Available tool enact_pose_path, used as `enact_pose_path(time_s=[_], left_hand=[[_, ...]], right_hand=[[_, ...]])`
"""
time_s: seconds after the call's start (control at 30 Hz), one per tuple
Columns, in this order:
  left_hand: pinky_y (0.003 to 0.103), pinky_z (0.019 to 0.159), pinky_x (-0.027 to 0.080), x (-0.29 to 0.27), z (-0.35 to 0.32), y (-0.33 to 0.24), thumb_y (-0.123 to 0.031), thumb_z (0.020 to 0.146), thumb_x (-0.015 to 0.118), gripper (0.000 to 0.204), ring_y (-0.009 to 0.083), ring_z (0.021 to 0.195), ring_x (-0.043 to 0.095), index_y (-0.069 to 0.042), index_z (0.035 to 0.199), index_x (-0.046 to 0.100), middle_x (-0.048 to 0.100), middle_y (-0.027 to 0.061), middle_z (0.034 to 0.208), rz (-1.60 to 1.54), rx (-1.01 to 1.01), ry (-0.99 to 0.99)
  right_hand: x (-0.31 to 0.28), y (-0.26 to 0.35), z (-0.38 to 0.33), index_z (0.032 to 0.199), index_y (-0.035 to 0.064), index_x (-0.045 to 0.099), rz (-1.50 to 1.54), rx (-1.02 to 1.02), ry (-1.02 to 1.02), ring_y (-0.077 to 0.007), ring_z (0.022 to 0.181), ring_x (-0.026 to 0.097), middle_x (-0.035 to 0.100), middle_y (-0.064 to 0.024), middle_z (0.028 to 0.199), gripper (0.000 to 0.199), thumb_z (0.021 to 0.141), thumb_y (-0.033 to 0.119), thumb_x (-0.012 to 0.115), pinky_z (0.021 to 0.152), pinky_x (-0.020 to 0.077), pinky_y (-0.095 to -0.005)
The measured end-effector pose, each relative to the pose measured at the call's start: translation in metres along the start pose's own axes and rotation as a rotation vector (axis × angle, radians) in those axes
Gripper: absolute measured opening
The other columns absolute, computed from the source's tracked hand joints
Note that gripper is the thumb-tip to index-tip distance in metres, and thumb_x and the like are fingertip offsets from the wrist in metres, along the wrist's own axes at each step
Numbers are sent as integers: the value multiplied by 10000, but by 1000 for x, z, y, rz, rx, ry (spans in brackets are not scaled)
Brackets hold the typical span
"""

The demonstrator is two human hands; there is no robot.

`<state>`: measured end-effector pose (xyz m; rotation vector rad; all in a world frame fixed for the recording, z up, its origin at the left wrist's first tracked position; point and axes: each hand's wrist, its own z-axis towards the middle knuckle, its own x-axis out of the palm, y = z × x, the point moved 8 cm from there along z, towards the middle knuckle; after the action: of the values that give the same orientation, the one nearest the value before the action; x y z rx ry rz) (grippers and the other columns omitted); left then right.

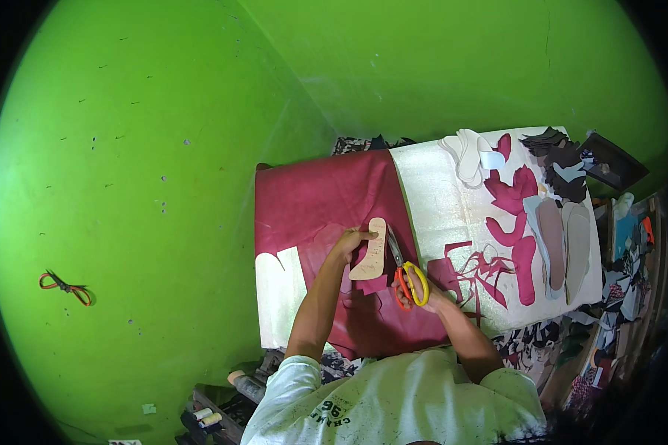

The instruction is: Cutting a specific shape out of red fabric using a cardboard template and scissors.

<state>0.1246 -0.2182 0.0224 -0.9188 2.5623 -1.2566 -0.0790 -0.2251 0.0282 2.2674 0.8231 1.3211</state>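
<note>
My left hand (352,242) is closed on a tan pattern piece (372,261) shaped like part of a shoe, thumb on top. Dark red material shows beneath its lower end. Scissors (396,251) with one red and one yellow handle are in my right hand (424,294). Their blades point away from me, close along the pattern's right edge; how far apart they stand is hard to make out. Under both hands spreads a large dark red sheet (319,185), likely leather or imitation leather, with a cut-out gap at its left side.
Red offcuts (486,271) lie right of my hand on the white table (438,200). Beyond are red cut pieces (513,191), long insole shapes (551,248), pale pieces (465,157) and dark pieces (568,174). Green walls (163,104) border the left and back.
</note>
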Motion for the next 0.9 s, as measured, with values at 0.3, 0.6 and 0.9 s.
enact_pose_path(time_s=[0.3,0.6,0.9], left_hand=[[288,715,484,9,-10,0,-46,734,632,187,157,767,612,-18,919,637,653,70,850,-7,-21,-15],[292,745,480,11,-12,-1,-49,748,647,161,156,776,608,-15,905,630,651,65,841,-33,-14,-10],[319,780,481,14,-9,3,-36,743,654,205,176,848,602,-21,944,620,644,80,911,-88,-26,13]], right_hand=[[-9,13,24,908,30,476,4,1,-4,-119,489,438,461,-32,613,625,852,641,359,453,362,-255],[-10,18,28,870,57,457,-45,-14,22,-115,483,415,409,-23,579,606,839,656,368,425,354,-263],[-24,19,39,926,62,437,22,109,20,-107,459,392,398,-1,603,597,832,651,397,441,361,-249]])
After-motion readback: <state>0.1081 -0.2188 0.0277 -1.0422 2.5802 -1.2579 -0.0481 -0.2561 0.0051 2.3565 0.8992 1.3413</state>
